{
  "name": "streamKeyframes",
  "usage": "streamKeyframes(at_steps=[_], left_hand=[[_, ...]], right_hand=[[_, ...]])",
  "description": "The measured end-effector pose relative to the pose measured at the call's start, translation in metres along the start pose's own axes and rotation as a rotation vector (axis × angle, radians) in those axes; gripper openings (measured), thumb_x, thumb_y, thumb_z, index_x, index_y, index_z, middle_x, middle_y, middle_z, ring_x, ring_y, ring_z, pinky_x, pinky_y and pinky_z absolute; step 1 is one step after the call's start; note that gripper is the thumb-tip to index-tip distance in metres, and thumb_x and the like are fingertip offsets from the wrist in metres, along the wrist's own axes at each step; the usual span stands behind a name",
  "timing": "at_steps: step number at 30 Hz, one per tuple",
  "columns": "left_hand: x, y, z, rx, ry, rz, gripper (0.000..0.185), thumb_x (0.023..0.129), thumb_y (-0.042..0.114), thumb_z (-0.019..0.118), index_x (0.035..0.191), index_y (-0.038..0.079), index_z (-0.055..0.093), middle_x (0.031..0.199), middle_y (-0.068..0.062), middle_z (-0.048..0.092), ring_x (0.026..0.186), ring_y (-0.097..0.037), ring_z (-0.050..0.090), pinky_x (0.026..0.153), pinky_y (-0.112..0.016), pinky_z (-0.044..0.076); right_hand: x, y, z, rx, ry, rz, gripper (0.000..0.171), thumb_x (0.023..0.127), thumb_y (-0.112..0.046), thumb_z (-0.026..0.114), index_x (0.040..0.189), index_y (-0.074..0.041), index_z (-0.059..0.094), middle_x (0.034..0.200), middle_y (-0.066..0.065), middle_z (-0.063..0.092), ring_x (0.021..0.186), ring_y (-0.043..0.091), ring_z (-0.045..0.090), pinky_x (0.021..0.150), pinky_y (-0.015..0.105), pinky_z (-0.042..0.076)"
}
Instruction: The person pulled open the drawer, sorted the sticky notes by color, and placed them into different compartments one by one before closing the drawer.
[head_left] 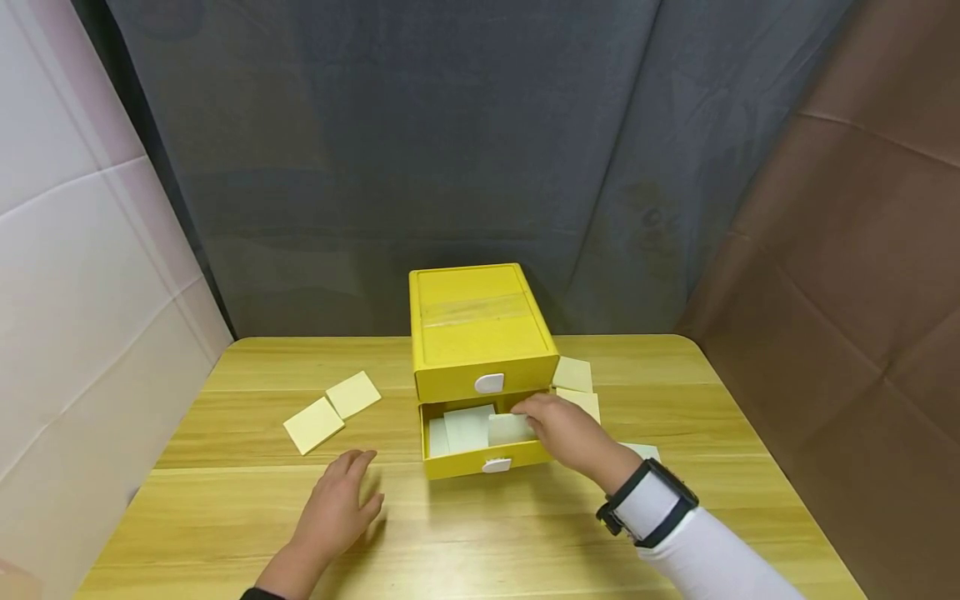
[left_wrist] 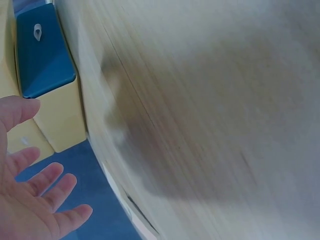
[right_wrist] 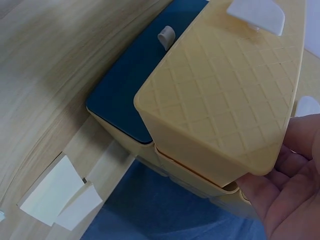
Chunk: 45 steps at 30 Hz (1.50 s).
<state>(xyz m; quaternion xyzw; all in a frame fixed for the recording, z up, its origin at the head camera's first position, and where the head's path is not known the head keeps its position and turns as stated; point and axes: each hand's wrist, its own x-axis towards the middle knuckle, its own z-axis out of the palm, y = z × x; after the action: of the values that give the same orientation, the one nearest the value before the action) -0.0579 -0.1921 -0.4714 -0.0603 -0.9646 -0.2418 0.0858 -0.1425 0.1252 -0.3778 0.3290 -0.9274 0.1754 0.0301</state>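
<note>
Yellow plastic drawer (head_left: 480, 460) holds square paper notes (head_left: 510, 428) pinched by right fingers (head_left: 534, 408); left hand (head_left: 337, 508) flat.

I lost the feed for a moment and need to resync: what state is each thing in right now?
Upper drawer: closed.
Lower drawer: pulled open, pale notes lying inside.
Right hand: reaching into the lower drawer, fingers on a note.
Left hand: open, resting flat on the table.
Two loose notes: lying flat on the table.

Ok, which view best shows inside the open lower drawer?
The head view: the open lower drawer shows pale notes under the right hand. The right wrist view sees only the unit's outside; the left wrist view is blurred.
</note>
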Motion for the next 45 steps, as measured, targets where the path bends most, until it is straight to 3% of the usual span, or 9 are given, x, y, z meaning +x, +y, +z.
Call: streamKeyframes(at_steps=[18, 27, 33, 40, 45], left_hand=[[0.000, 0.001, 0.001, 0.000, -0.006, -0.003, 0.060, 0.080, 0.016, 0.077, 0.132, 0.000, 0.052, 0.126, -0.023, 0.053, 0.116, -0.041, 0.051, 0.095, -0.056, 0.045], [0.001, 0.001, 0.002, 0.006, -0.009, 0.001, 0.060, 0.080, 0.017, 0.077, 0.132, 0.000, 0.052, 0.126, -0.023, 0.053, 0.117, -0.041, 0.052, 0.096, -0.056, 0.045], [0.000, 0.001, 0.001, 0.006, -0.028, -0.011, 0.060, 0.081, 0.017, 0.077, 0.133, 0.000, 0.052, 0.127, -0.023, 0.053, 0.118, -0.041, 0.051, 0.096, -0.056, 0.045], [-0.002, 0.000, -0.002, 0.002, -0.024, -0.024, 0.060, 0.081, 0.016, 0.076, 0.133, -0.001, 0.052, 0.129, -0.024, 0.052, 0.119, -0.043, 0.050, 0.098, -0.057, 0.043], [-0.002, -0.001, -0.003, 0.008, -0.030, -0.030, 0.059, 0.081, 0.016, 0.076, 0.133, -0.001, 0.052, 0.129, -0.024, 0.051, 0.119, -0.043, 0.049, 0.099, -0.057, 0.043]], right_hand=[[-0.003, 0.002, -0.001, 0.013, -0.003, 0.010, 0.029, 0.088, 0.005, 0.063, 0.116, -0.001, 0.065, 0.116, 0.013, 0.066, 0.111, 0.030, 0.061, 0.093, 0.043, 0.051], [-0.012, 0.009, -0.011, 0.089, 0.042, 0.078, 0.033, 0.089, 0.004, 0.063, 0.121, -0.003, 0.065, 0.122, 0.013, 0.064, 0.117, 0.031, 0.058, 0.098, 0.046, 0.048], [-0.020, 0.018, -0.015, 0.084, 0.082, 0.124, 0.033, 0.089, 0.003, 0.063, 0.121, -0.004, 0.065, 0.124, 0.014, 0.063, 0.119, 0.034, 0.056, 0.099, 0.048, 0.047], [-0.033, 0.037, -0.018, 0.051, 0.164, 0.165, 0.032, 0.086, 0.004, 0.066, 0.117, -0.002, 0.066, 0.118, 0.017, 0.065, 0.111, 0.036, 0.060, 0.092, 0.049, 0.050], [-0.044, 0.062, -0.016, 0.065, 0.150, 0.273, 0.033, 0.087, 0.003, 0.065, 0.120, 0.001, 0.064, 0.120, 0.021, 0.062, 0.112, 0.040, 0.058, 0.092, 0.053, 0.049]])
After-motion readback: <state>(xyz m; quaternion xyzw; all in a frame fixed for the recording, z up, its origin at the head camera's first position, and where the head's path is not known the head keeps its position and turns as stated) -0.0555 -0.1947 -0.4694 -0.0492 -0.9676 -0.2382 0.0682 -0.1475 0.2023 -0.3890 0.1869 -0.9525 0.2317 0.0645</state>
